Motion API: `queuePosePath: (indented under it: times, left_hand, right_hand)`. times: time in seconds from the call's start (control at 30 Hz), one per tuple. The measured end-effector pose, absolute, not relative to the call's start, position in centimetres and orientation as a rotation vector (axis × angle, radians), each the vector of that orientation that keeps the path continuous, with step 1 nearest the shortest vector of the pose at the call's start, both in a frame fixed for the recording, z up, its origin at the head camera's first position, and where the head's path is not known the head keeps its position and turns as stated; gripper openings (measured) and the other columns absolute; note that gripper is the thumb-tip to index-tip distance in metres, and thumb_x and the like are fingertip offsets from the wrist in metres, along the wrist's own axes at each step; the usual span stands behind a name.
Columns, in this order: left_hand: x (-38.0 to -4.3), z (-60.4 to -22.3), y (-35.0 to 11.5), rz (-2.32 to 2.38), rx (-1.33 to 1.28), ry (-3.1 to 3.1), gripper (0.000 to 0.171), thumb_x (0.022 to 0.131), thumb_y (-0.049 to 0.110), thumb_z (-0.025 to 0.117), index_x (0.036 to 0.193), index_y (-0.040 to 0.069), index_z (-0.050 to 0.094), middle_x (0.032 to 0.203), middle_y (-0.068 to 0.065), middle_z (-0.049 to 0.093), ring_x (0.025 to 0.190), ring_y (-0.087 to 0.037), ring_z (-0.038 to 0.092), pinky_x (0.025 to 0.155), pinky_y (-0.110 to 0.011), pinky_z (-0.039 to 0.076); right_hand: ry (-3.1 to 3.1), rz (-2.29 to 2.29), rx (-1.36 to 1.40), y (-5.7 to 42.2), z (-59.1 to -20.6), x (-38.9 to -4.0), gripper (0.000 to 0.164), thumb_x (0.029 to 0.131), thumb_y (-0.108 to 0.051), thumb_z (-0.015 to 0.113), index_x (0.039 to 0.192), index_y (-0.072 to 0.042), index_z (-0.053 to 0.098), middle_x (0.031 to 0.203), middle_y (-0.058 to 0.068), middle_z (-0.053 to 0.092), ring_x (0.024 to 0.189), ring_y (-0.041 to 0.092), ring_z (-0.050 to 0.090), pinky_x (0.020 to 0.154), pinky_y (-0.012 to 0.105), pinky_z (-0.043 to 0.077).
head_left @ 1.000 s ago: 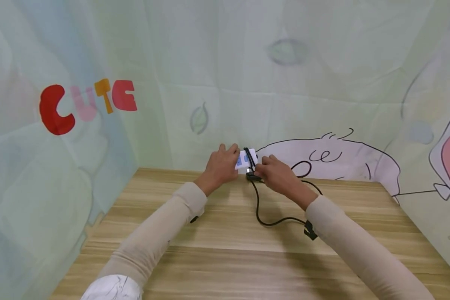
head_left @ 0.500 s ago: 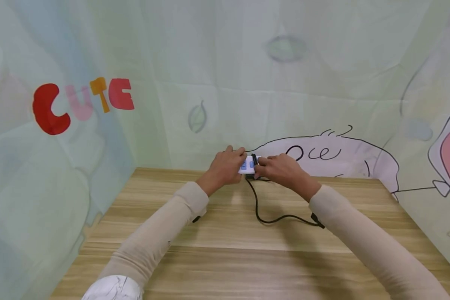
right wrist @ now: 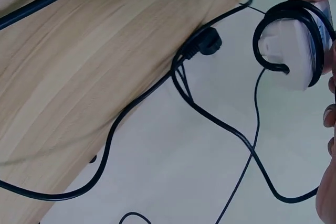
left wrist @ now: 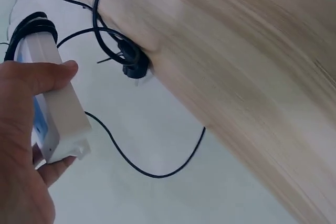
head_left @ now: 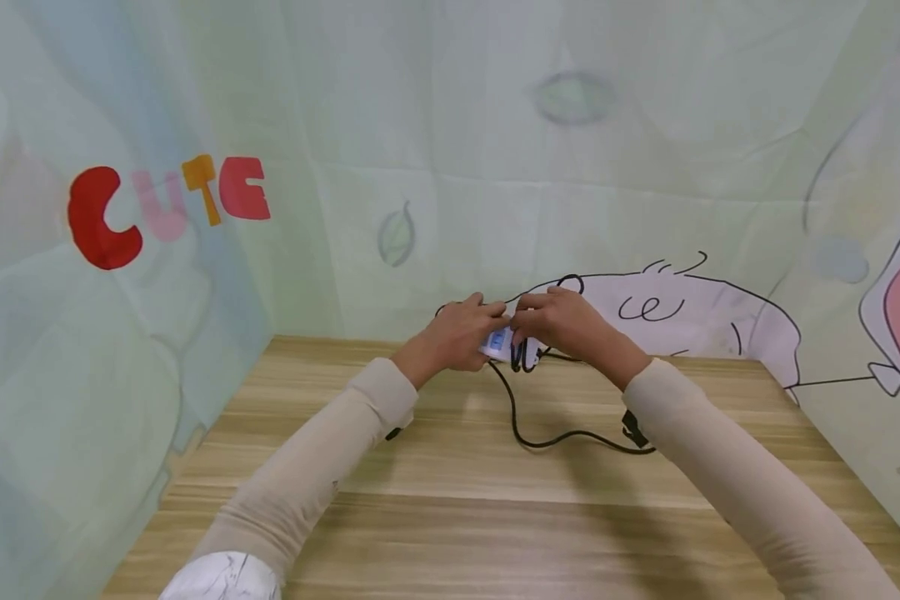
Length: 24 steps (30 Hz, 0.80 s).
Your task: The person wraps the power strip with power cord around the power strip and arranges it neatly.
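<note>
A white power strip [head_left: 497, 342] with blue socket faces is held near the table's back edge. My left hand [head_left: 459, 335] grips one end; in the left wrist view its thumb lies across the strip's white side [left wrist: 63, 108]. Around the other end runs a black power cord [head_left: 525, 357], wound in a few turns. My right hand [head_left: 566, 325] pinches the cord close beside those turns, its fingertips partly hidden in the head view. From there a loose stretch of cord [right wrist: 231, 127] loops down. The black plug [right wrist: 209, 41] hangs by the table edge in the right wrist view.
The wood-grain table [head_left: 450, 517] meets a printed cloth backdrop [head_left: 450, 208] behind and at both sides. Slack cord [head_left: 547, 442] trails over the table toward the right sleeve, where a black piece [head_left: 633, 429] shows under the forearm.
My right hand has moved up and over the strip's end, bringing the cord round it. The strip has tipped, its right end now lower. My left hand keeps its grip, slightly farther right.
</note>
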<state>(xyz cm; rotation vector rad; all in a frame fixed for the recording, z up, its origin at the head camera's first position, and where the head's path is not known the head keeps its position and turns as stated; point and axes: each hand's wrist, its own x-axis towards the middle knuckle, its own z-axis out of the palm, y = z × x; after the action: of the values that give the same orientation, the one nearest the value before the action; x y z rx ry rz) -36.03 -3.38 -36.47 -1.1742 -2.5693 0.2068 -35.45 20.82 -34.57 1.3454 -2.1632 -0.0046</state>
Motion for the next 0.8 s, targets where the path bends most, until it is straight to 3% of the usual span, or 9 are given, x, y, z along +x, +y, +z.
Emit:
queuePosePath:
  times: [0.17,0.47,0.6,0.7,0.8]
  left_hand:
    - [-36.1,-35.9,-3.9,0.075,-1.238,-2.538,0.053,0.099,0.026,0.081,0.151,0.017,0.07,0.137,-0.003,0.065,0.103,-0.029,0.057,0.073,-0.044,0.059]
    - [-36.4,-36.4,-4.7,-0.161,-1.286,-2.504,0.056,0.095,0.037,0.088,0.146,0.018,0.074,0.127,-0.004,0.067,0.102,-0.028,0.06,0.08,-0.043,0.059]
    - [-36.2,-36.6,-4.5,-0.243,-1.375,-2.443,0.06,0.091,0.035,0.091,0.145,0.016,0.075,0.126,-0.006,0.068,0.099,-0.027,0.06,0.081,-0.041,0.057]
    - [-36.1,-36.6,-4.0,-0.415,-1.419,-2.394,0.065,0.089,0.035,0.092,0.147,0.012,0.074,0.125,-0.009,0.07,0.099,-0.026,0.061,0.082,-0.04,0.056]
    - [-36.0,-36.5,-3.5,-0.651,-1.38,-2.371,0.07,0.088,0.034,0.094,0.15,0.008,0.072,0.122,-0.011,0.069,0.098,-0.025,0.061,0.084,-0.037,0.055]
  right_hand:
    - [-2.267,0.199,1.303,20.7,-33.8,-35.8,0.022,0.09,-0.024,0.092,0.106,-0.013,0.083,0.1,0.003,0.08,0.08,0.022,0.072,0.07,0.042,0.053]
    - [-2.444,0.637,1.205,21.3,-33.3,-37.0,0.021,0.089,-0.019,0.092,0.092,-0.011,0.073,0.085,0.002,0.074,0.075,0.014,0.056,0.072,0.033,0.045]
    - [-2.494,0.716,1.116,22.1,-33.5,-37.8,0.015,0.094,-0.012,0.087,0.091,-0.009,0.073,0.087,0.008,0.075,0.076,0.016,0.056,0.073,0.032,0.048]
    - [-2.549,0.748,0.959,22.9,-34.0,-38.1,0.011,0.104,-0.013,0.078,0.095,-0.007,0.074,0.091,0.014,0.078,0.078,0.02,0.061,0.075,0.034,0.05]
    - [-2.572,0.835,0.845,23.3,-34.9,-38.5,0.023,0.116,-0.017,0.063,0.1,-0.004,0.075,0.095,0.018,0.078,0.081,0.026,0.063,0.079,0.039,0.051]
